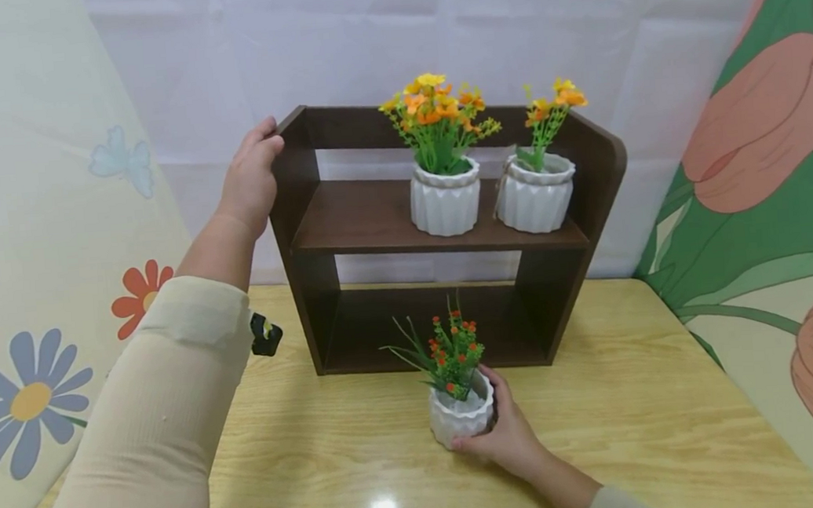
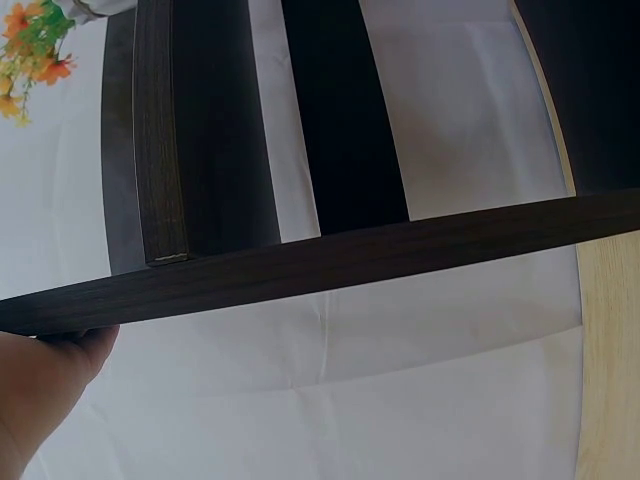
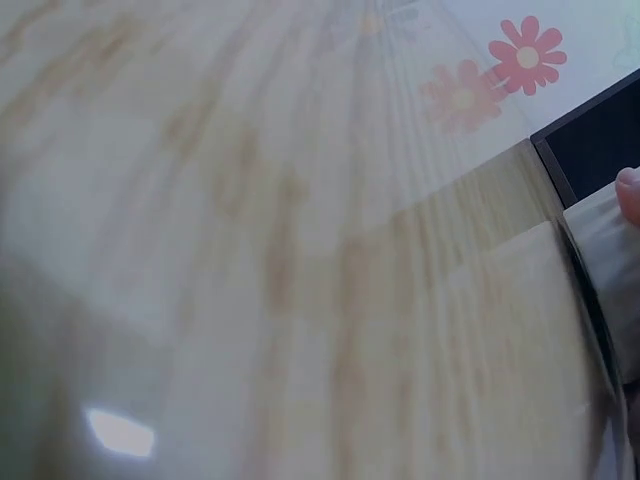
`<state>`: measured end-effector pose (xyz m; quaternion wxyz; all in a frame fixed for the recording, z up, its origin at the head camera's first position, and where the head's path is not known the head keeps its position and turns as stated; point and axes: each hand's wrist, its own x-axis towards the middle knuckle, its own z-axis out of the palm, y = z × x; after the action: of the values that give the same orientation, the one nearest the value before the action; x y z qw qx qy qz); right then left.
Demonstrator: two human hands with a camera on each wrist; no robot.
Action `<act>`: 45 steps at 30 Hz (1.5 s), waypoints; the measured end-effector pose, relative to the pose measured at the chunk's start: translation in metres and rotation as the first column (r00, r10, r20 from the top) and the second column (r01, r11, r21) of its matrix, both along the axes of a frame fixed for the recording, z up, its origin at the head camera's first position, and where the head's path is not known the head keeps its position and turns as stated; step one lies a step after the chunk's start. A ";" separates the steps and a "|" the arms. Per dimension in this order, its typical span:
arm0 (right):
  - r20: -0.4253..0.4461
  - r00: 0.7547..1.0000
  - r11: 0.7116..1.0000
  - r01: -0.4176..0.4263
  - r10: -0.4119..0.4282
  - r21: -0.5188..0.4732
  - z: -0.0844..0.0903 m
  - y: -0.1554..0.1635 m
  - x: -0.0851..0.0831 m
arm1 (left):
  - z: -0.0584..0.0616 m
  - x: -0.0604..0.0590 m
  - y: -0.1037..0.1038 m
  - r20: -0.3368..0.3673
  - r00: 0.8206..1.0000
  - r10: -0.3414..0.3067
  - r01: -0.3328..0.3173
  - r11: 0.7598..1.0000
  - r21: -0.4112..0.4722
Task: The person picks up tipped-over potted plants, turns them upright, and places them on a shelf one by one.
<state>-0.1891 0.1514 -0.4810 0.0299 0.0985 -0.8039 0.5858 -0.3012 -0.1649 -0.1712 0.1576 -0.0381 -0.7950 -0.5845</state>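
A dark brown two-tier shelf (image 1: 375, 217) stands on the wooden table. My left hand (image 1: 249, 178) holds the top of its left side panel; the left wrist view shows that hand against the panel's edge (image 2: 300, 270), with some fingers hidden. In front of the shelf, my right hand (image 1: 507, 432) grips a white ribbed flowerpot (image 1: 454, 424) with small red flowers and green leaves, its fingers and thumb around the right side. Only a fingertip (image 3: 630, 192) and part of the pot (image 3: 610, 270) show in the right wrist view. Whether the pot touches the table is unclear.
On the upper tier stand two white flowerpots, one (image 1: 445, 200) with a full orange-yellow bunch, the other (image 1: 537, 198) with fewer blooms. A small black object (image 1: 265, 335) appears beside the left forearm. White cloth (image 1: 377, 36) hangs behind; flower-painted panels (image 1: 787, 125) flank the table (image 1: 673, 424).
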 end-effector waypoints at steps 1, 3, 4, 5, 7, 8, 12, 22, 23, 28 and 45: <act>-0.003 1.000 1.000 0.002 -0.002 0.007 0.001 -0.001 0.001 | 0.000 0.000 0.000 -0.003 1.000 0.000 0.000 1.000 0.000; -0.002 1.000 1.000 0.008 -0.008 0.015 0.003 -0.002 0.002 | 0.000 0.000 0.000 -0.006 1.000 -0.001 0.001 1.000 -0.003; -0.001 1.000 1.000 0.009 -0.009 0.016 0.004 -0.003 0.003 | 0.000 0.000 0.001 -0.007 1.000 -0.001 0.001 1.000 -0.003; 0.001 1.000 1.000 0.009 -0.009 0.014 0.006 -0.004 0.003 | 0.000 0.000 0.001 -0.008 1.000 -0.002 0.002 1.000 -0.002; 0.003 1.000 1.000 0.011 -0.011 0.010 0.010 -0.006 0.005 | -0.001 0.000 0.001 -0.011 1.000 -0.001 0.001 1.000 -0.007; 0.006 1.000 1.000 0.014 -0.014 0.006 0.011 -0.007 0.005 | -0.001 0.000 0.001 -0.010 1.000 -0.001 0.001 1.000 -0.008; 0.002 1.000 1.000 0.017 -0.017 0.007 0.020 -0.012 0.008 | -0.001 0.000 0.001 -0.011 1.000 -0.002 0.002 1.000 -0.006; 0.018 0.999 0.999 0.029 -0.030 0.012 0.044 -0.022 0.014 | -0.002 0.000 0.001 -0.009 1.000 -0.002 0.002 1.000 -0.002; 0.016 0.999 1.000 0.030 -0.030 0.006 0.047 -0.024 0.014 | -0.002 0.000 0.000 -0.011 1.000 -0.002 0.001 1.000 -0.005; -0.005 0.999 0.999 0.037 -0.037 0.003 0.059 -0.028 0.017 | -0.002 0.000 0.000 -0.020 1.000 -0.004 0.004 1.000 -0.013; -0.066 0.998 1.000 0.021 -0.022 -0.018 0.110 -0.047 0.025 | -0.001 -0.001 -0.001 -0.029 1.000 0.008 -0.008 1.000 -0.006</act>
<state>-0.1640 0.1043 -0.3712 0.0636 0.1089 -0.7985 0.5887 -0.3024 -0.1658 -0.1724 0.1714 -0.0438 -0.7944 -0.5810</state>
